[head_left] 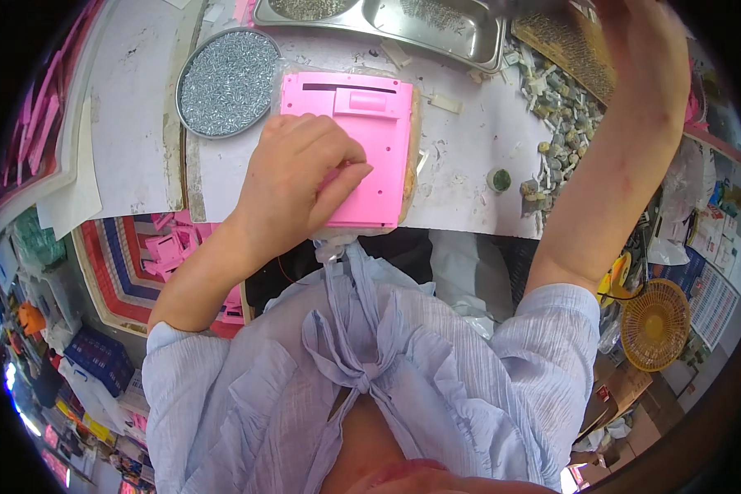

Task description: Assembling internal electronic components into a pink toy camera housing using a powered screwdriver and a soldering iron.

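A flat pink plastic panel (370,177) with a slot and a raised block lies at the table's near edge. It rests on a tan pad (412,177) wrapped in clear plastic. My left hand (300,169) lies over the panel's left part, thumb and fingers curled together; whatever they may hold is hidden. At the top right, my right hand (638,37) is raised and reaches past the picture's edge. Its fingers are cut off and dark, so their grip does not show.
A round tray of small silver screws (226,82) sits left of the panel. Behind stands a steel tray (379,25) with compartments of small metal parts. Many small motor-like parts (560,123) are heaped at right, beside a brown board (564,41). Pink pieces (173,247) fill a striped bag at lower left.
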Tool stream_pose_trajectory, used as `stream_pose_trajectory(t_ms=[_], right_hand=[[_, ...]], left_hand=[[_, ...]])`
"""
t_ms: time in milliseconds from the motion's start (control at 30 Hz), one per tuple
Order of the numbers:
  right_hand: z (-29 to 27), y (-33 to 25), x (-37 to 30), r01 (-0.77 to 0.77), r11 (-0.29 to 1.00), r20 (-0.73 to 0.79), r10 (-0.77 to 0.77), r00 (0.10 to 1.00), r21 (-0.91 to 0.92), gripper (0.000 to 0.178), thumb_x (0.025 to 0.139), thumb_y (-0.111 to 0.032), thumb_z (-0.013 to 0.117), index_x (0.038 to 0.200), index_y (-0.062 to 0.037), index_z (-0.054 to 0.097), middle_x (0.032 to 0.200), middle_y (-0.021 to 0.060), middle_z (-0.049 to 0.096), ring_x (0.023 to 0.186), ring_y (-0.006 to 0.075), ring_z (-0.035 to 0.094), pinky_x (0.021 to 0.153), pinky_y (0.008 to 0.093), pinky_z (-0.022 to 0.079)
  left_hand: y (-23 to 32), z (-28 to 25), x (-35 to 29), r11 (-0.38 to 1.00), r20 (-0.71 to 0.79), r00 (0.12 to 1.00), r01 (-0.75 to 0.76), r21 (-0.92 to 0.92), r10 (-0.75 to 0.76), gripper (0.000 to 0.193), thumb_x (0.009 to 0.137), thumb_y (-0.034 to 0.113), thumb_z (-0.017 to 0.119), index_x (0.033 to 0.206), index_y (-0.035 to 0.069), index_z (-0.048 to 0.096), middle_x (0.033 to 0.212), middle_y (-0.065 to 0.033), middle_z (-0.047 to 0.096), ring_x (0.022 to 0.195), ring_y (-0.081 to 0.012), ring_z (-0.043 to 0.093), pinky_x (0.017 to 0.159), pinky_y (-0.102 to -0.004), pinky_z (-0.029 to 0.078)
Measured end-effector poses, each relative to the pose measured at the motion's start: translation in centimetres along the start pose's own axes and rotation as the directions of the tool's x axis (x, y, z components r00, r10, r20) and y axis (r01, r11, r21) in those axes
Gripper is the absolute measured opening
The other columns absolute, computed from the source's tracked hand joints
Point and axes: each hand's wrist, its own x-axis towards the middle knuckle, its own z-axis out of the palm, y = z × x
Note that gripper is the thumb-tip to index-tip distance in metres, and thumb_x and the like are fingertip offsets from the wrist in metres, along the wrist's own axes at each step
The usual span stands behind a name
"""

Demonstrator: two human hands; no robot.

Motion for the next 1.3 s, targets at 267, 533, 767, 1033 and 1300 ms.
stream_pose_trajectory(t_ms=[267, 533, 767, 1033, 1300], right_hand=[[5.6, 1.4, -10.8, -0.180, 0.857, 0.152, 0.121, 0.981, 0.482, 0.028, 0.093, -0.019, 0.063, 0.115, -0.0050, 0.055, 0.070, 0.0025, 0.050, 0.060, 0.0161, 0.048, 0.058, 0.0343, 0.041], [6.5, 2.1, -12.3, -0.192, 0.882, 0.109, 0.160, 0.981, 0.430, 0.027, 0.090, -0.009, 0.070, 0.110, -0.0003, 0.055, 0.081, 0.0075, 0.060, 0.069, 0.0125, 0.056, 0.063, 0.0283, 0.047], [6.5, 1.2, -12.1, -0.219, 0.768, 0.107, 0.194, 0.975, 0.601, 0.028, 0.089, -0.006, 0.073, 0.109, 0.0012, 0.055, 0.086, 0.0106, 0.066, 0.074, 0.0126, 0.062, 0.065, 0.0275, 0.052], [7.0, 1.5, -12.2, -0.187, 0.865, 0.130, 0.142, 0.981, 0.466, 0.024, 0.096, -0.018, 0.066, 0.112, -0.0051, 0.054, 0.066, 0.0011, 0.047, 0.058, 0.0127, 0.043, 0.052, 0.0295, 0.036], [6.5, 0.9, -12.0, -0.185, 0.816, 0.128, 0.136, 0.982, 0.548, 0.024, 0.094, -0.013, 0.067, 0.111, -0.0027, 0.054, 0.072, 0.0043, 0.053, 0.062, 0.0128, 0.049, 0.056, 0.0293, 0.042]], left_hand=[[0.0, 1.4, -2.0, 0.994, -0.114, 0.993, 0.015, -0.105, -0.027, 0.016, 0.086, 0.010, 0.075, 0.091, 0.007, 0.061, 0.080, -0.0064, 0.060, 0.075, -0.0278, 0.059, 0.071, -0.0389, 0.044], [-0.4, 0.2, -0.7, 1.000, -0.086, 0.996, -0.020, -0.015, 0.019, 0.014, 0.089, 0.011, 0.071, 0.092, 0.006, 0.059, 0.080, -0.0088, 0.057, 0.074, -0.0298, 0.057, 0.068, -0.0419, 0.042], [-0.6, 0.3, -0.2, 0.998, -0.167, 0.986, -0.004, -0.057, -0.006, 0.013, 0.086, 0.006, 0.071, 0.084, 0.004, 0.058, 0.077, -0.0104, 0.054, 0.072, -0.0318, 0.054, 0.070, -0.0408, 0.043], [-0.6, -0.4, 0.2, 0.999, -0.054, 0.997, 0.048, -0.008, -0.048, 0.015, 0.089, 0.010, 0.070, 0.083, 0.004, 0.057, 0.077, -0.0107, 0.055, 0.073, -0.0322, 0.055, 0.070, -0.0415, 0.042], [-0.7, 0.2, 0.2, 0.999, -0.078, 0.997, 0.023, -0.025, -0.025, 0.010, 0.087, 0.008, 0.071, 0.092, 0.005, 0.063, 0.087, -0.0106, 0.065, 0.083, -0.0321, 0.063, 0.077, -0.0412, 0.047]])
